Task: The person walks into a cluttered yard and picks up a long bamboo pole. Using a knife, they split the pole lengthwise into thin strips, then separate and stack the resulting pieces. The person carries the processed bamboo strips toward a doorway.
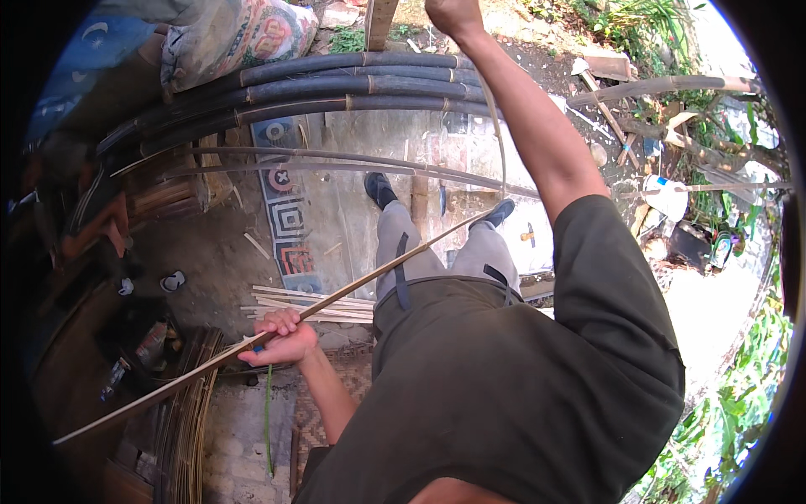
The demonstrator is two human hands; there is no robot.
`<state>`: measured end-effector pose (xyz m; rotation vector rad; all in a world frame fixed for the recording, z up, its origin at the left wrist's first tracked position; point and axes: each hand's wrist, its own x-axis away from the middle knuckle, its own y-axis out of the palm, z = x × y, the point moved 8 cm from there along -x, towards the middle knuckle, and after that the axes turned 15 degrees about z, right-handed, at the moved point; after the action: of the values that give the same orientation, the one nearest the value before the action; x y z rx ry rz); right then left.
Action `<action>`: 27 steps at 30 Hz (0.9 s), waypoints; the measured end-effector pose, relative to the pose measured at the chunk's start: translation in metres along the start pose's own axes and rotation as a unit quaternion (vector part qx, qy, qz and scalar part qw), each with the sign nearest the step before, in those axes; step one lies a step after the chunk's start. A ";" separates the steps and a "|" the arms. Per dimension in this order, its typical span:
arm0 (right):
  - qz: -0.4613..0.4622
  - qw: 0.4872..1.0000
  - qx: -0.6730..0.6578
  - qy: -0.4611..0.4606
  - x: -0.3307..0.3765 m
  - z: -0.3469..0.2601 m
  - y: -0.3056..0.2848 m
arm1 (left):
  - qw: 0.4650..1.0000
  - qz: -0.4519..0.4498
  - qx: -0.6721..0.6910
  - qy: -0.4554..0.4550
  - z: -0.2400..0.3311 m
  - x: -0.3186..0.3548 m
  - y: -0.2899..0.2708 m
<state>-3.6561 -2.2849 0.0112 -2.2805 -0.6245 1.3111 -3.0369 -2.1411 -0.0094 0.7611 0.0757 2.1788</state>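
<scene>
A long bamboo strip [361, 284] slants from the lower left up toward my right foot. My left hand [284, 338] is closed around it, palm turned up, left of my body. At the top edge, my right hand [454, 15] is raised in a fist and partly cut off by the frame. A thin, bent bamboo strip [499, 139] runs from beside my right forearm down to the slanting strip's far end near my foot. My right hand appears closed on its upper end, though the grip itself is hidden.
Dark bamboo poles [302, 86] lie across the far side, with thinner split lengths [336, 160] nearer. Pale strips [315, 307] are piled left of my legs. A bundle of long strips [186, 412] lies lower left. A small tool [528, 236] rests by my right foot; a white bucket [666, 196] stands right.
</scene>
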 end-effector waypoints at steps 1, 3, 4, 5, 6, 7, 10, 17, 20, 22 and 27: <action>0.001 1.000 0.009 0.000 -0.009 0.002 -0.008 | 0.997 -0.070 0.012 -0.010 0.003 0.005 0.012; 0.016 0.999 -0.020 0.023 -0.014 0.000 -0.019 | 0.999 0.016 -0.027 0.012 -0.007 -0.003 0.018; 0.029 0.998 -0.046 -0.015 -0.015 -0.026 -0.027 | 0.997 0.059 -0.046 0.019 -0.014 -0.002 0.032; 0.046 0.995 -0.069 -0.048 -0.015 -0.053 -0.037 | 0.995 0.060 -0.070 0.025 -0.019 -0.003 0.047; 0.062 0.990 -0.092 -0.081 -0.015 -0.083 -0.050 | 0.995 0.054 -0.078 0.039 -0.024 -0.007 0.057; -0.015 0.994 -0.111 0.017 -0.021 -0.105 -0.063 | 0.994 0.047 -0.085 0.049 -0.030 -0.017 0.065; -0.096 0.974 -0.167 0.117 -0.028 -0.145 -0.094 | 0.993 0.018 -0.102 0.055 -0.044 -0.049 0.080; -0.139 0.987 -0.045 0.070 0.014 -0.139 -0.118 | 0.986 0.066 -0.148 0.047 -0.054 -0.101 0.082; -0.185 0.979 -0.023 0.085 0.050 -0.124 -0.110 | 0.988 0.074 -0.134 0.025 -0.038 -0.093 0.086; -0.209 0.970 -0.052 0.117 0.079 -0.114 -0.107 | 0.990 0.066 -0.124 0.025 -0.027 -0.080 0.090; -0.240 0.956 -0.099 0.137 0.174 -0.103 -0.108 | 0.996 0.018 -0.081 0.022 -0.028 -0.058 0.075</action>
<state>-3.5049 -2.1123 0.0014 -2.2072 -1.1576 0.7161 -3.0745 -2.2279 -0.0384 0.6264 -0.0918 2.2057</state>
